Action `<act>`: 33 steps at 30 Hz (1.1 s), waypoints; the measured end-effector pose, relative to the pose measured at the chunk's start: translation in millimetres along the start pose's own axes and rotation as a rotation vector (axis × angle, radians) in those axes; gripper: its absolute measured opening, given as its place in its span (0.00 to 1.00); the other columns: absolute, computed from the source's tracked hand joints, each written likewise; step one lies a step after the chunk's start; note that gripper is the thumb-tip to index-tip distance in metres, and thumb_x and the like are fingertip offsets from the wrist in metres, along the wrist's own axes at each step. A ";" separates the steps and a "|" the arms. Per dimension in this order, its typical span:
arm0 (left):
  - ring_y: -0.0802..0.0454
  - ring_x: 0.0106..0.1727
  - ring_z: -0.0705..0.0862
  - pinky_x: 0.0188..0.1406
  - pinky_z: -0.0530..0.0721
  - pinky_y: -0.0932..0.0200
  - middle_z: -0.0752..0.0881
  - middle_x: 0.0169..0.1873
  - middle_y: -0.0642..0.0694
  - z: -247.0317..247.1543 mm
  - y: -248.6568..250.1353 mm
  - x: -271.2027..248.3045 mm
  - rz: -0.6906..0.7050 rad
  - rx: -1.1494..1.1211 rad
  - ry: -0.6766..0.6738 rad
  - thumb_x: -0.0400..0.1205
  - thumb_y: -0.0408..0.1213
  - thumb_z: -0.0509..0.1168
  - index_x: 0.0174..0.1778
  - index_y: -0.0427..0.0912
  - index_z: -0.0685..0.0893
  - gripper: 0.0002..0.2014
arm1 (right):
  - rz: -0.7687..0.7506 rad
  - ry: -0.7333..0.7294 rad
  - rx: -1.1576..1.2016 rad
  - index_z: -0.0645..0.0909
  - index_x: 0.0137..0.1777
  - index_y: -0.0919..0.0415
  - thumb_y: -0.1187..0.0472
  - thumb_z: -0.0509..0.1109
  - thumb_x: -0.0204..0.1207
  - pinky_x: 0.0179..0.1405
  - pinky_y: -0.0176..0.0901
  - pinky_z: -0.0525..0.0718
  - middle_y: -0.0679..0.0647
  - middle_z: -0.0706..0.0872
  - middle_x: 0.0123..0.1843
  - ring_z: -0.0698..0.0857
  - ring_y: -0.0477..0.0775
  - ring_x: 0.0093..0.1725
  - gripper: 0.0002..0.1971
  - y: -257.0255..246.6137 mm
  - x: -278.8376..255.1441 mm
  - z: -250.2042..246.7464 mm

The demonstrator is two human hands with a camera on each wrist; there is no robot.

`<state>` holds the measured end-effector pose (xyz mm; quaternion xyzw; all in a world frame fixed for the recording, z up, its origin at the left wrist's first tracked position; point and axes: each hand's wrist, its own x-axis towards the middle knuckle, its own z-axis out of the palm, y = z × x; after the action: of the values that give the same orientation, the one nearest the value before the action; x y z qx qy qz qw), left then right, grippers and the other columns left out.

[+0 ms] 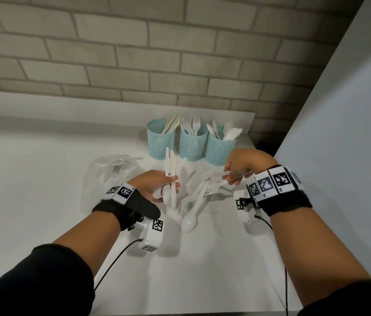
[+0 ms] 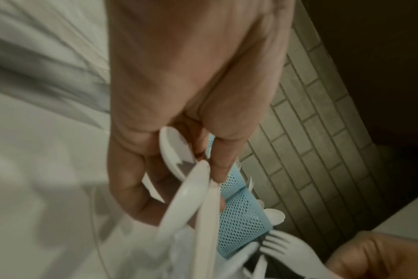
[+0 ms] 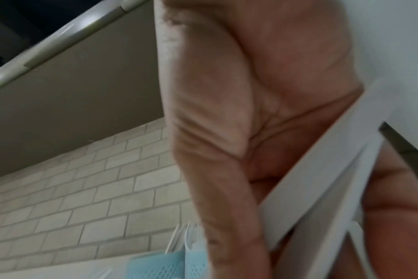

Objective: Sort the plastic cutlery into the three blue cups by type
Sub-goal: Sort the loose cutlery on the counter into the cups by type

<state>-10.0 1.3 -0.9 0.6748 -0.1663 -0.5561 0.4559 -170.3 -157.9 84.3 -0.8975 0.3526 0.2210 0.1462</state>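
Three blue mesh cups stand in a row at the back: knives in the left cup point(image 1: 160, 142), forks in the middle cup point(image 1: 192, 145), spoons in the right cup point(image 1: 218, 149). My left hand point(image 1: 168, 183) grips a bunch of white knives point(image 1: 170, 165) pointing up, together with spoons point(image 1: 166, 195) whose bowls point down. My right hand point(image 1: 232, 176) pinches the handles of white forks point(image 1: 211, 176), tines to the left. Loose cutlery point(image 1: 193, 199) lies between the hands, with one spoon point(image 1: 189, 221) nearest me. The left wrist view shows fingers point(image 2: 224, 160) curled round a spoon bowl point(image 2: 174, 151).
A crumpled clear plastic bag point(image 1: 109, 176) lies left of the pile on the white counter point(image 1: 43, 179). A brick wall point(image 1: 134, 53) runs behind the cups. A tall white panel point(image 1: 350, 133) closes off the right side, close to my right wrist.
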 end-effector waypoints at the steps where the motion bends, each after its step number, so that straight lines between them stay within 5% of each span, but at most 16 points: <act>1: 0.53 0.43 0.83 0.42 0.80 0.52 0.84 0.43 0.49 1.3 -0.6 -0.1 0.014 -0.029 -0.001 0.85 0.36 0.59 0.50 0.42 0.78 0.03 | -0.006 -0.002 0.037 0.87 0.55 0.61 0.60 0.71 0.77 0.52 0.39 0.80 0.51 0.91 0.50 0.88 0.48 0.51 0.10 1.0 -0.3 -3.0; 4: 0.53 0.42 0.86 0.42 0.81 0.51 0.86 0.41 0.49 3.1 -1.7 3.0 0.053 -0.109 -0.021 0.85 0.36 0.59 0.49 0.42 0.77 0.03 | -0.047 0.000 0.247 0.85 0.52 0.60 0.62 0.71 0.77 0.41 0.33 0.83 0.49 0.91 0.42 0.87 0.42 0.39 0.06 3.6 0.2 -8.1; 7: 0.55 0.37 0.89 0.42 0.83 0.51 0.89 0.34 0.51 2.6 -2.6 7.6 0.088 -0.166 -0.063 0.84 0.36 0.60 0.48 0.43 0.78 0.03 | -0.116 0.043 0.460 0.84 0.53 0.66 0.67 0.69 0.78 0.43 0.35 0.87 0.53 0.89 0.41 0.87 0.44 0.38 0.07 2.1 7.2 -2.5; 10: 0.53 0.39 0.87 0.43 0.84 0.50 0.87 0.40 0.48 5.3 -1.5 9.6 0.135 -0.196 -0.064 0.84 0.35 0.61 0.47 0.42 0.79 0.02 | -0.158 0.012 0.640 0.82 0.55 0.71 0.71 0.65 0.79 0.53 0.46 0.88 0.59 0.87 0.40 0.87 0.53 0.41 0.08 -3.2 16.6 8.9; 14: 0.51 0.41 0.86 0.45 0.82 0.50 0.86 0.41 0.46 10.7 -0.1 9.0 0.173 -0.209 -0.038 0.84 0.33 0.61 0.46 0.42 0.79 0.03 | -0.119 -0.011 0.792 0.76 0.49 0.63 0.72 0.56 0.83 0.45 0.45 0.86 0.59 0.83 0.39 0.85 0.53 0.38 0.08 -14.5 28.2 25.9; 18: 0.51 0.40 0.86 0.43 0.83 0.53 0.87 0.40 0.46 8.5 1.4 11.7 0.200 -0.246 -0.014 0.83 0.30 0.62 0.45 0.42 0.80 0.04 | -0.121 0.051 0.951 0.75 0.54 0.60 0.68 0.55 0.84 0.36 0.42 0.80 0.53 0.87 0.42 0.86 0.49 0.42 0.08 -22.3 38.5 28.2; 23: 0.53 0.37 0.89 0.47 0.82 0.52 0.89 0.39 0.46 2.7 8.4 12.3 0.231 -0.288 -0.007 0.84 0.29 0.60 0.49 0.41 0.81 0.05 | -0.275 0.330 1.252 0.80 0.58 0.67 0.67 0.58 0.83 0.57 0.41 0.81 0.57 0.85 0.54 0.84 0.51 0.51 0.10 -31.9 50.2 4.2; 26: 0.54 0.35 0.90 0.43 0.85 0.53 0.89 0.39 0.46 0.9 14.5 9.8 0.247 -0.306 -0.005 0.84 0.29 0.59 0.48 0.40 0.81 0.06 | -0.364 0.527 1.479 0.82 0.50 0.63 0.70 0.61 0.82 0.67 0.46 0.79 0.55 0.86 0.49 0.85 0.51 0.53 0.08 -39.7 63.6 -16.2; 33: 0.52 0.40 0.89 0.56 0.81 0.52 0.88 0.42 0.43 -6.7 26.9 13.0 0.270 -0.319 -0.012 0.85 0.29 0.57 0.51 0.38 0.82 0.07 | -0.423 0.701 1.584 0.84 0.48 0.60 0.73 0.64 0.78 0.69 0.47 0.78 0.60 0.86 0.56 0.84 0.57 0.61 0.10 -59.9 105.4 -39.7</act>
<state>7.8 -19.6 12.6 0.5624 -0.1676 -0.5132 0.6263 -48.0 -192.0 72.1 -0.5955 0.2536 -0.4065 0.6448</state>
